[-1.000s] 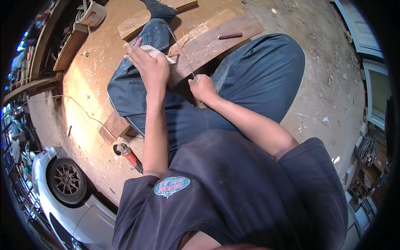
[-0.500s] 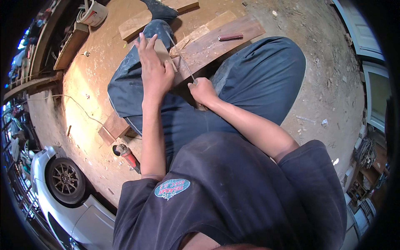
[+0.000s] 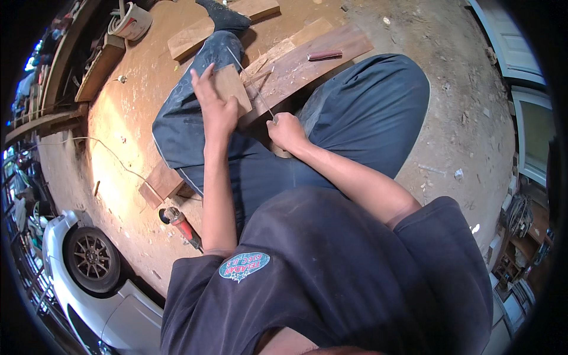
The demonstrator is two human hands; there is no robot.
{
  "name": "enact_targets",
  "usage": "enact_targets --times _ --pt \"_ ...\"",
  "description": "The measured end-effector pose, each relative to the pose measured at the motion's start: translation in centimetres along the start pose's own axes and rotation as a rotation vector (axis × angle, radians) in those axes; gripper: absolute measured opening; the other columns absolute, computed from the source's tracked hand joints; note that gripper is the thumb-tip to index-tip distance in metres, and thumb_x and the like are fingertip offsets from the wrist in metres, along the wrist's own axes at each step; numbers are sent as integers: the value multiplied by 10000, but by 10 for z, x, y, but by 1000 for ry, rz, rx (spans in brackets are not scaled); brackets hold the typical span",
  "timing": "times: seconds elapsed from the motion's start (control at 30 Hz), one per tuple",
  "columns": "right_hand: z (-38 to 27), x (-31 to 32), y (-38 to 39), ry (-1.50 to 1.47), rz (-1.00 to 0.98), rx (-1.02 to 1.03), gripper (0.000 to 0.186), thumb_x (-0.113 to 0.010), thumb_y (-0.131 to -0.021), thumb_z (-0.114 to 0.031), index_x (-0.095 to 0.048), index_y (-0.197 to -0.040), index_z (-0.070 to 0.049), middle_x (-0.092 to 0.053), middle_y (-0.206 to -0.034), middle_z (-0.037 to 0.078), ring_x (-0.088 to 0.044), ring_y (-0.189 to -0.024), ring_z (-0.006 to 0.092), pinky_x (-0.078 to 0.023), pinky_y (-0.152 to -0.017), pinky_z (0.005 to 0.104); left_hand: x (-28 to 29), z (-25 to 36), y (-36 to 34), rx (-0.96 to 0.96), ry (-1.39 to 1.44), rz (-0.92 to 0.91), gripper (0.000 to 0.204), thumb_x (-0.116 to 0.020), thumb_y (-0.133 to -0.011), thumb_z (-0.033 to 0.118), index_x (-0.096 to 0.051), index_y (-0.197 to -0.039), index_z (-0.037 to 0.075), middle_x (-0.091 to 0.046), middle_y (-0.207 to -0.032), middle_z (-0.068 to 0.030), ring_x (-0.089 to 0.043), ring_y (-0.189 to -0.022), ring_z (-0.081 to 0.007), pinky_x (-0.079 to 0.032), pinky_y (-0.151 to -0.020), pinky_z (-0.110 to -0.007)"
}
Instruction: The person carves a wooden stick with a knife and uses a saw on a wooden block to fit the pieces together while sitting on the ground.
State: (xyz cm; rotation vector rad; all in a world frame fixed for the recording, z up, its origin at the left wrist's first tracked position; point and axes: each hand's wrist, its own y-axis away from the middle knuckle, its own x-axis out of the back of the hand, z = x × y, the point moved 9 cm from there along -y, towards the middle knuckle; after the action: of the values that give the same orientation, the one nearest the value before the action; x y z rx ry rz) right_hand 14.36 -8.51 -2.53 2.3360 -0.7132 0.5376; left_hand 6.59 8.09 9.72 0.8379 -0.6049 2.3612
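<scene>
My left hand (image 3: 218, 115) grips a flat, pale wooden block (image 3: 232, 87) beside the left knee, its thumb against the near end and two fingers raised along the far side. In my right hand (image 3: 288, 131), closed in a fist, is one end of a long, thin metal tool (image 3: 258, 92), perhaps a slim file; its exact kind is unclear. The tool slants forward and left, passing close along the block's right side; whether they touch I cannot tell. A brown plank (image 3: 293, 76) lies ahead of the hands, with shavings on it.
A narrow dark red piece (image 3: 324, 55) rests on the plank. On the floor at left are a red and black angle grinder (image 3: 182, 226), a wood offcut (image 3: 161, 184) and a cable (image 3: 109, 146). Farther off stand a white bucket (image 3: 131, 23) and a silver car (image 3: 77, 296).
My left hand has shifted slightly toward me, its fingers lower and more bent, and more of the block's face shows. The thin tool and my right hand have barely moved.
</scene>
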Motion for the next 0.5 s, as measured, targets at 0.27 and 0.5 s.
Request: enact_targets --times 0.27,0.5 --pt "-2 3 -1 -142 -51 -26 351 -676 -866 -280 -647 -766 56 -658 -767 288 -677 -807 445 -521 -736 500 31 -18 5 273 100 71 654 -692 -783 60 -479 -1400 42 -528 -1402 -281 -431 -1397 -387 -352 -1144 -395" --pt "-15 2 12 -164 -222 -149 408 -642 -914 -328 -639 -778 57 -647 -720 283 -668 -770 457 -516 -722 496 52 12 -6 247 -131 67 563 -634 -825 97 -508 -1370 27 -620 -1279 -259 -561 -1242 -428 -459 -1038 -435"
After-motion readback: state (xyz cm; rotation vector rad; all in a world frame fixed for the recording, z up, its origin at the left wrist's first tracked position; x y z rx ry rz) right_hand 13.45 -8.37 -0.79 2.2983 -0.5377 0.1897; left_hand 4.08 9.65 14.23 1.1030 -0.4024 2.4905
